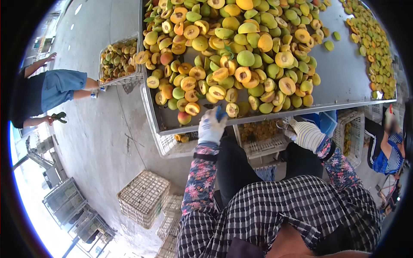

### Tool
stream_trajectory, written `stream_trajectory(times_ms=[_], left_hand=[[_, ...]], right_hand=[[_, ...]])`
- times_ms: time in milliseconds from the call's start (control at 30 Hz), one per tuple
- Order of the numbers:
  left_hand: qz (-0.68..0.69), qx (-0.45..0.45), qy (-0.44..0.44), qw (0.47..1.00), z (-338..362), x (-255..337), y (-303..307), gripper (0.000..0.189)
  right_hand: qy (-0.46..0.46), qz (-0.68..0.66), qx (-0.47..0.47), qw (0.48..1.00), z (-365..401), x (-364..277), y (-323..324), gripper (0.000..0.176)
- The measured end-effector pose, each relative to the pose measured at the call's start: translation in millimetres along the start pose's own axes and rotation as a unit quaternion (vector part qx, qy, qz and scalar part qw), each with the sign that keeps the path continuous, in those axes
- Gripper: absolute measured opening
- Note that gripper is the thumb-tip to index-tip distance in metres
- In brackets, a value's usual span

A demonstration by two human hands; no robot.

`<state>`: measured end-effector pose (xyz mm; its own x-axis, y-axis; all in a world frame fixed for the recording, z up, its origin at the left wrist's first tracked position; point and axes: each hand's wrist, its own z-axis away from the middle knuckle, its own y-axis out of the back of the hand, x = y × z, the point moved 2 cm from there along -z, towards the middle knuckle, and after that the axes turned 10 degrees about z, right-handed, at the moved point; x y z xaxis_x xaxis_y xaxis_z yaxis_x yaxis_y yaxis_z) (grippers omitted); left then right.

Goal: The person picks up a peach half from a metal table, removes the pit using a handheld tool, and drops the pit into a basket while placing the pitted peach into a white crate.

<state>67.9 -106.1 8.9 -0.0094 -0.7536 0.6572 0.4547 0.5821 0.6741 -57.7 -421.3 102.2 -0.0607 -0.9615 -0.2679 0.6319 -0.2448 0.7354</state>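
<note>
Brushing the heaped fruit halves point(242, 75) at upper centre with our left hand point(211, 127), its finger closure unclear, could spill some over the table rim point(266, 118), while our right hand point(307, 134), fingers clamped on a metal tool point(282, 125), could drop it by slackening.
</note>
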Motion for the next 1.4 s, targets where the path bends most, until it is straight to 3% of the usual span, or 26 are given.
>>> stream_trajectory(times_ms=[33, 67, 133, 333, 467, 500, 533, 600, 633, 667, 733, 800, 900, 967, 1000, 1067, 1133, 1167, 1233, 1333, 1400], left_hand=[[-0.099, -0.014, 0.013, 0.995, -10, 2, -17, 0.061], [-0.132, -0.069, 0.085, 0.985, -19, 24, -17, 0.07], [-0.148, -0.078, 0.087, 0.982, -31, 25, -31, 0.079], [0.022, -0.084, 0.08, 0.993, -41, 0, -55, 0.087], [0.177, -0.033, 0.002, 0.984, -41, -6, -66, 0.061], [0.326, -0.039, -0.071, 0.942, -32, 3, -65, 0.038], [0.589, -0.094, -0.09, 0.798, -29, 3, -72, 0.034], [0.66, -0.081, -0.103, 0.74, -12, 13, -78, 0.031], [0.722, -0.07, -0.076, 0.684, 6, 19, -84, 0.031], [0.714, -0.052, -0.042, 0.697, 21, 31, -93, 0.027], [0.819, -0.163, -0.05, 0.549, 42, 41, -118, 0.028], [0.895, -0.144, -0.028, 0.421, 64, 62, -137, 0.025], [0.913, -0.14, -0.062, 0.377, 83, 80, -144, 0.026], [0.92, -0.133, -0.117, 0.35, 80, 82, -144, 0.032], [0.917, -0.133, -0.128, 0.355, 77, 82, -143, 0.036], [0.909, -0.133, -0.144, 0.367, 75, 78, -140, 0.043], [0.874, -0.143, -0.159, 0.436, 81, 80, -137, 0.056], [0.86, -0.149, -0.163, 0.459, 80, 80, -138, 0.058], [0.849, -0.106, -0.127, 0.502, 83, 85, -139, 0.068], [0.814, -0.077, -0.174, 0.549, 78, 87, -140, 0.07], [0.814, -0.075, -0.16, 0.553, 71, 87, -143, 0.07]], right_hand=[[0.013, 0.001, 0.026, 1.0, -5, 4, -5, 0.04], [0.025, 0.002, 0.053, 0.998, -9, 8, -10, 0.039], [0.041, -0.026, 0.068, 0.996, -16, 10, -13, 0.038], [0.118, -0.1, 0.173, 0.973, -29, 23, -56, 0.039], [0.155, -0.122, 0.22, 0.955, -26, 23, -81, 0.043], [0.158, -0.131, 0.229, 0.952, -18, 18, -84, 0.041], [0.172, -0.152, 0.268, 0.936, -13, 15, -94, 0.04], [0.199, -0.194, 0.331, 0.902, -8, 12, -114, 0.038], [0.219, -0.237, 0.364, 0.874, -1, 5, -121, 0.035], [0.192, -0.321, 0.312, 0.873, 8, 1, -127, 0.034], [0.139, -0.478, 0.194, 0.845, 33, -15, -137, 0.034], [0.163, -0.499, 0.212, 0.824, 45, -24, -138, 0.034], [0.175, -0.512, 0.191, 0.819, 60, -30, -133, 0.032], [0.183, -0.455, 0.236, 0.839, 56, -32, -136, 0.031], [0.187, -0.426, 0.259, 0.847, 49, -31, -136, 0.03], [0.226, -0.256, 0.401, 0.85, 41, -30, -136, 0.027], [0.195, -0.144, 0.453, 0.858, 43, -35, -129, 0.027], [0.217, -0.119, 0.486, 0.838, 44, -40, -128, 0.026], [0.194, -0.057, 0.458, 0.866, 38, -46, -123, 0.027], [0.146, 0.0, 0.444, 0.884, 34, -57, -122, 0.029], [0.108, 0.026, 0.441, 0.891, 25, -55, -126, 0.031]])
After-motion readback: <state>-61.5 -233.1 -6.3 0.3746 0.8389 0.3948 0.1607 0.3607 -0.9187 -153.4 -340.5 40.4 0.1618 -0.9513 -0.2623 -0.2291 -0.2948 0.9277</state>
